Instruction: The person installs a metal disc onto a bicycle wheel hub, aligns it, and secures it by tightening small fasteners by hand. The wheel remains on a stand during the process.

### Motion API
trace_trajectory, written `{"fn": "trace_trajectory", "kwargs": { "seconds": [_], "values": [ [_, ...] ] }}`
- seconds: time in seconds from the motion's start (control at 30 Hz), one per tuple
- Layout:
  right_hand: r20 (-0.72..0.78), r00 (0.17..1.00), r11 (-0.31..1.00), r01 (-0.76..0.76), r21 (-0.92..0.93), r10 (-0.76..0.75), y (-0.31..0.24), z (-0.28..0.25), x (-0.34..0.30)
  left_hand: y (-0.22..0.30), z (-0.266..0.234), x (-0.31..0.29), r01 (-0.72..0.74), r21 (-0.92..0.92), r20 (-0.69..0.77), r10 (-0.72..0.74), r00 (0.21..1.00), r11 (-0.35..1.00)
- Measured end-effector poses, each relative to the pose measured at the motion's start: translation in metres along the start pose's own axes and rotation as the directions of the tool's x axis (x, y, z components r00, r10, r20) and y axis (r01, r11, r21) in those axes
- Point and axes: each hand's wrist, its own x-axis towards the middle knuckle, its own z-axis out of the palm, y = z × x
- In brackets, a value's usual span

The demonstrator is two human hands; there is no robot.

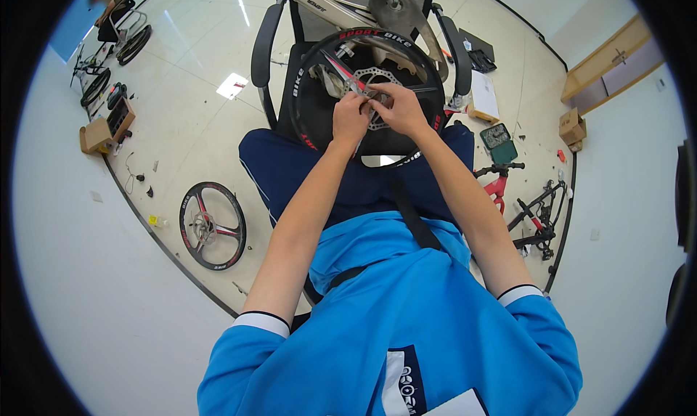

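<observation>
A three-spoke bicycle wheel [299, 89] with a black tyre and red-and-black spokes lies before me, between my lap and the seat of an office chair [267, 46]. A silver brake disc [376, 72] with a holed edge surrounds its hub. My left hand [352, 118] is at the hub, its fingers pressed together. Beside it my right hand [398, 108] bends over the disc, thumb and fingers pinched close to the left fingertips. Whatever is between the fingers is too small or hidden to name. Beyond the wheel, a pale bicycle frame [334, 6] rests on the chair.
Another three-spoke wheel [240, 231] lies on the floor at left. To the right are an opened green case [501, 152], a red frame [496, 186], a black frame [543, 216] and a cardboard box [573, 128]. A person [110, 8] sits at the far left.
</observation>
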Motion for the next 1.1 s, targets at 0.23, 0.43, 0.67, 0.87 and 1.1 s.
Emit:
{"fn": "trace_trajectory", "kwargs": {
  "seconds": [0.23,0.43,0.67,0.87,1.1],
  "values": [
    [0.044,0.999,0.995,0.016,0.094,-0.020,0.018,0.012,0.010,-0.001,-0.001,0.001,0.028,0.049,0.063,-0.031,0.998,0.998],
    [-0.001,0.998,0.986,-0.058,0.154,0.059,0.014,0.015,0.003,-0.003,-0.002,-0.003,-0.004,0.050,0.017,0.003,1.000,0.999],
    [-0.009,1.000,1.000,0.018,-0.016,-0.018,0.009,0.008,-0.002,-0.001,-0.006,-0.004,0.007,0.018,0.007,-0.008,1.000,1.000],
    [0.009,0.997,0.981,0.074,-0.177,-0.074,0.001,0.008,0.001,-0.005,-0.004,-0.005,-0.012,0.033,0.016,0.012,1.000,0.999],
    [-0.025,0.995,0.986,0.094,-0.135,-0.098,-0.001,0.013,-0.003,-0.002,-0.004,-0.002,-0.014,0.001,0.018,0.014,1.000,1.000]
  ]
}}
